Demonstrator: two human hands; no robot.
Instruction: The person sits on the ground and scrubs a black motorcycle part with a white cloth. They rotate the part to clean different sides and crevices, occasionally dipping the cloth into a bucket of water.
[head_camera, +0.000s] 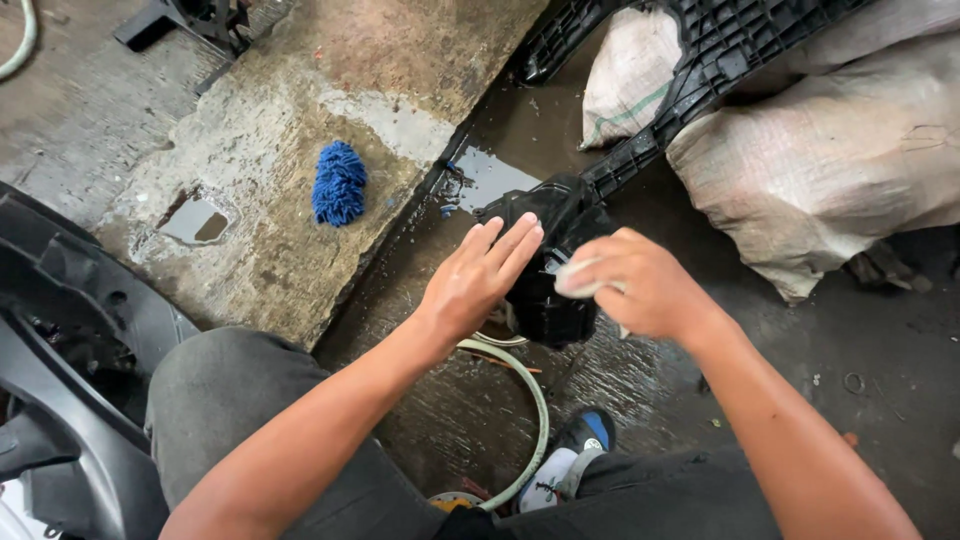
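A long black ribbed plastic panel (700, 70) slants from the upper right down to a boxy black end (550, 300) in the middle. My left hand (478, 280) lies flat against the left side of that end, fingers straight and together. My right hand (640, 285) is curled around a small pale cloth or sponge (575, 278) and presses it on the panel's end. Wet concrete floor (480, 400) lies beneath.
A blue shaggy wash mitt (338, 183) rests on a raised concrete slab (300, 120) at left. Two stuffed pale sacks (830, 150) lie at upper right. A pale hose (530, 400) loops near my shoe (570, 460). Black vehicle bodywork (70, 350) fills the left edge.
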